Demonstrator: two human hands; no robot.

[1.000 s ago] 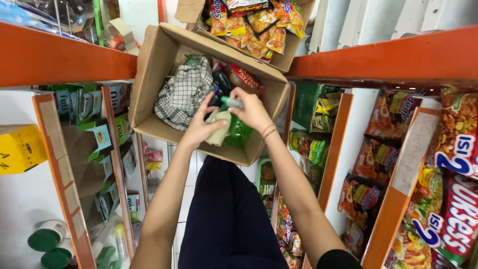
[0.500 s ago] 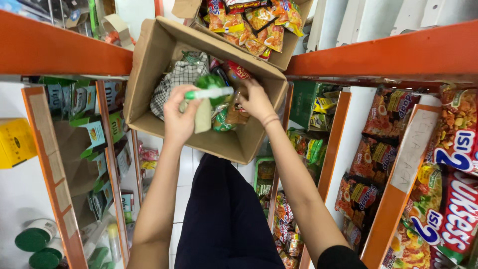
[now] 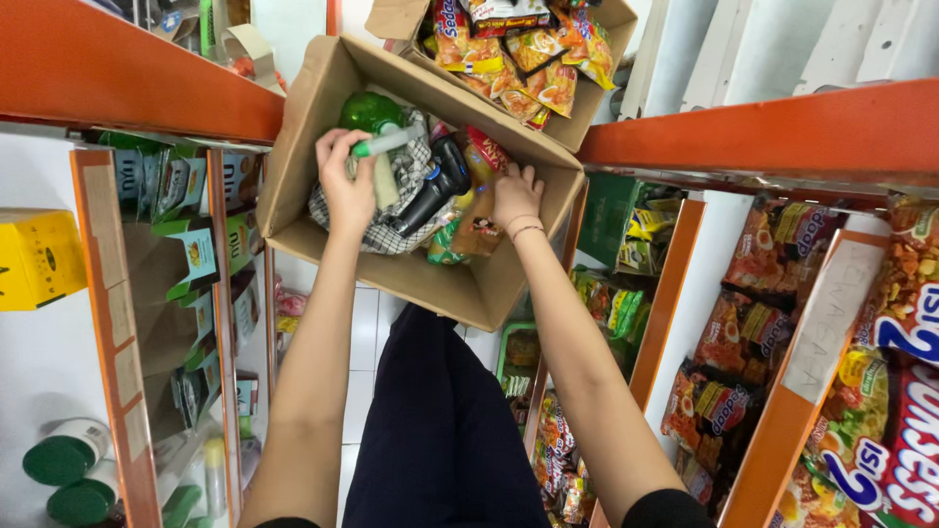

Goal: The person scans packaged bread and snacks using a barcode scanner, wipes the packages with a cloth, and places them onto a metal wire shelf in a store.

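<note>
Your left hand (image 3: 347, 186) grips a green-capped tube (image 3: 383, 145) over the cardboard box (image 3: 323, 103) (left side); a loose grip drops it. Your right hand (image 3: 515, 196), fingers spread, presses snack packets (image 3: 476, 210) at the box's right; pushing could tip it.

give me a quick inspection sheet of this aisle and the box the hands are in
surface: open cardboard box over the aisle, between orange shelves.
job's things: slim green-and-white tube; snack packet.
clutter: checked cloth, black bottle, green round item in the box; second box of snack packets behind.
grippers: left hand fingers closed on the tube; right hand resting on the snack packet.
cables: nothing seen.
surroundings: snack bags on the right, cartons on the left, tiled floor.
</note>
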